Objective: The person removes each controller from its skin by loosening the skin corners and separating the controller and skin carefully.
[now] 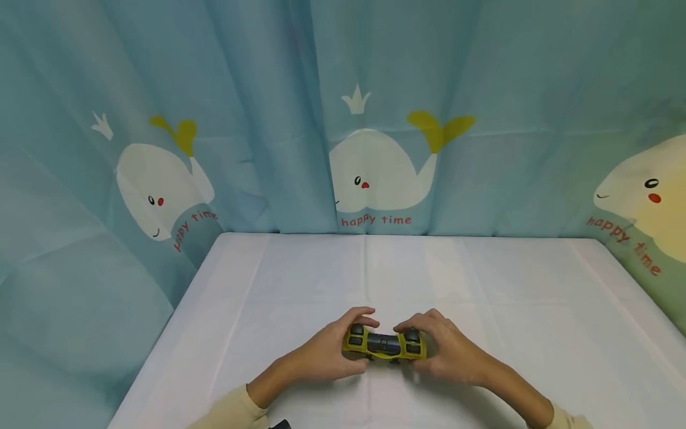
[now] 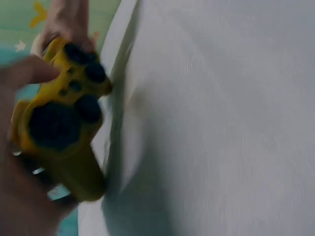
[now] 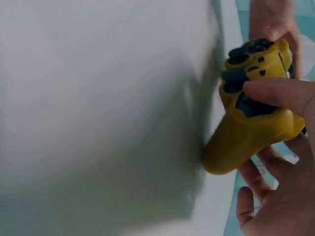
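A yellow game controller (image 1: 383, 344) with black buttons is held between both hands above the white table. Its shoulder buttons and black middle section show in the head view. My left hand (image 1: 324, 353) grips one end, its thumb over the yellow face in the left wrist view. The other end is in my right hand (image 1: 454, 350); in the right wrist view that thumb (image 3: 275, 93) lies over the black buttons, with fingers behind the controller. One yellow handle (image 3: 231, 142) points down near the table surface. Parts of the controller's far side are hidden by the fingers.
The white-covered table (image 1: 300, 268) has fold lines and reaches back to a blue-green curtain (image 1: 268, 119) printed with whales. At the bottom edge of the head view, a small black object (image 1: 281, 424) shows beside the left sleeve (image 1: 233, 411).
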The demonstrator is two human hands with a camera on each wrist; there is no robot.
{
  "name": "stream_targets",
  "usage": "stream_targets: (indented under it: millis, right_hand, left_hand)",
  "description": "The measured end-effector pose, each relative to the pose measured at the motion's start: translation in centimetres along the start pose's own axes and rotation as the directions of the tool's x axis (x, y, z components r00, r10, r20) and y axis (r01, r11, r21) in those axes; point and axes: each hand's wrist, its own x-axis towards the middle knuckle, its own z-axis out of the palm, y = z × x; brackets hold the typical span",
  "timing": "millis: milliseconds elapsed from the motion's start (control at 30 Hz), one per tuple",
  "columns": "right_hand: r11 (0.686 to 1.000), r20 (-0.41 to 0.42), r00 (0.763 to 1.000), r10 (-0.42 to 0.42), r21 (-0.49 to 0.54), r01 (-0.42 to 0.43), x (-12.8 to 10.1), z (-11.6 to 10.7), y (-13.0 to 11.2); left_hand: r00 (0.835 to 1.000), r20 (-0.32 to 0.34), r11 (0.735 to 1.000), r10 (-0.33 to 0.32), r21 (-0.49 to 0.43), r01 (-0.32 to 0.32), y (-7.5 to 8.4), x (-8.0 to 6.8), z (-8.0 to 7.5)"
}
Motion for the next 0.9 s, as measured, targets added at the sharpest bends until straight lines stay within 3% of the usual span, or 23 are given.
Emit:
stream_targets:
  millis: [67, 167, 300, 367, 467, 600, 767, 900]
  right_hand:
    - [0.999, 0.028, 0.999, -0.028, 0.039, 0.027, 0.4, -0.3, 0.3]
    - [0.979, 0.122, 0.992, -0.027, 0.205, 0.001, 1.3, -0.9, 0.8]
    - [0.894, 0.298, 0.954, -0.038, 0.436, -0.1, 2.9, -2.1, 1.4]
    - [0.859, 0.361, 0.932, -0.036, 0.487, -0.156, 3.6, -2.7, 1.7]
    - [0.835, 0.412, 0.911, -0.016, 0.507, -0.215, 4.6, -3.4, 2.1]
    - [0.832, 0.441, 0.897, 0.027, 0.488, -0.265, 5.4, -3.7, 2.4]
    - [0.858, 0.46, 0.886, 0.051, 0.434, -0.275, 6.3, -3.4, 2.4]
    - [0.877, 0.535, 0.842, 0.069, 0.37, -0.307, 7.4, -3.4, 2.1]
  left_hand:
    - [0.998, -0.066, 0.999, 0.018, 0.037, -0.015, 0.1, 0.6, 0.5]
    - [0.986, -0.167, 0.996, 0.025, 0.089, -0.01, 0.1, 1.2, 0.8]
    - [0.979, -0.2, 0.99, 0.032, 0.138, -0.005, 0.1, 1.8, 0.6]
    - [0.98, -0.196, 0.987, 0.037, 0.163, -0.005, 0.1, 2.1, 0.4]
    - [0.981, -0.189, 0.985, 0.038, 0.174, -0.004, 0.2, 2.5, 0.3]
    - [0.986, -0.164, 0.987, 0.007, 0.158, 0.02, 0.2, 2.6, 0.3]
    - [0.991, -0.131, 0.987, -0.018, 0.153, 0.038, 0.2, 2.5, 0.2]
    - [0.995, -0.101, 0.988, -0.011, 0.155, 0.026, 0.1, 2.6, -0.1]
